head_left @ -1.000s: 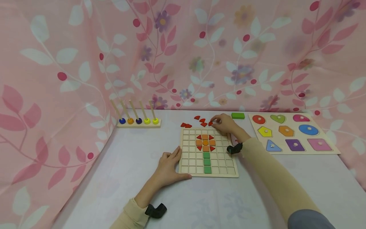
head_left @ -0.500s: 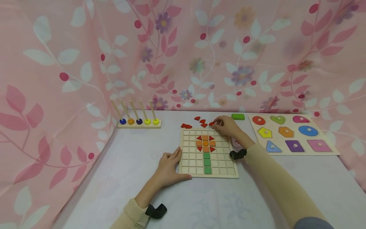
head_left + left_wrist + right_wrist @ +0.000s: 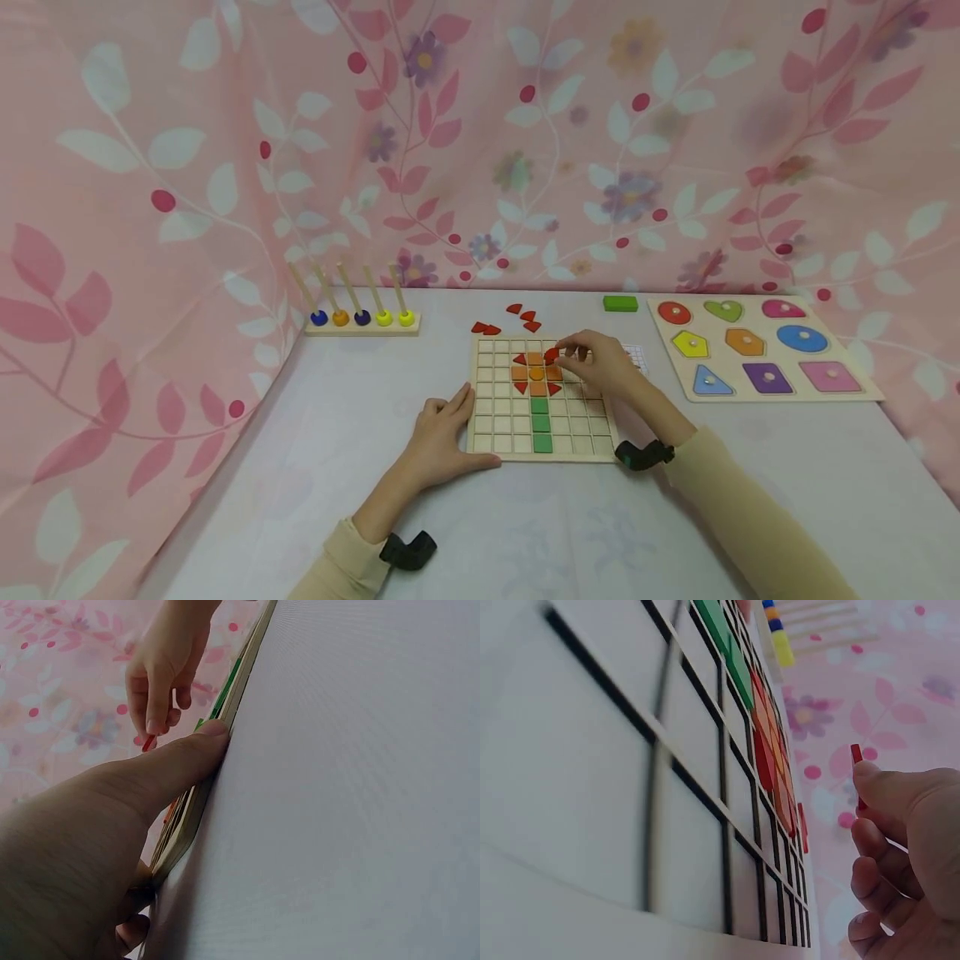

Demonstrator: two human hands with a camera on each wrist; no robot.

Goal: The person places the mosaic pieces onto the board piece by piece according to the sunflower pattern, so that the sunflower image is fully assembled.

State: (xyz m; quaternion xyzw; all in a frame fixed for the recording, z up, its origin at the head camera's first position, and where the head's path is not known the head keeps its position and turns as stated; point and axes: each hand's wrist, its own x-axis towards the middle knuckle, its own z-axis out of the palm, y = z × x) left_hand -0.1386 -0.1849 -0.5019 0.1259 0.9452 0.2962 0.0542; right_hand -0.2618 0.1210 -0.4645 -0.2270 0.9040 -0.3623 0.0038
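My right hand [image 3: 606, 364] pinches a red quarter-circle piece [image 3: 551, 356] between thumb and fingertips, above the upper middle of a wooden grid board [image 3: 492, 407]; the right wrist view shows the red piece [image 3: 859, 776] edge-on, apart from the board. My left hand [image 3: 441, 442] rests against the board's near left corner, its thumb [image 3: 191, 754] along the front edge and a finger along the left edge. In the grid lie a round orange piece [image 3: 536, 374], orange squares around it, red triangles at the corners, and a column of green squares [image 3: 541, 423]. My right fingers partly cover the upper right.
Several loose red quarter-circle pieces [image 3: 532, 327] lie behind the board. A green block [image 3: 620, 304] and a shape puzzle [image 3: 708, 321] stand to the right, a bead-and-peg stand [image 3: 363, 330] at the back left. A card [image 3: 637, 357] shows partly behind my right hand.
My right hand has picked up a red quarter-circle piece from behind the board and carried it nearer, over the grid. My left hand has stayed at the board's corner.
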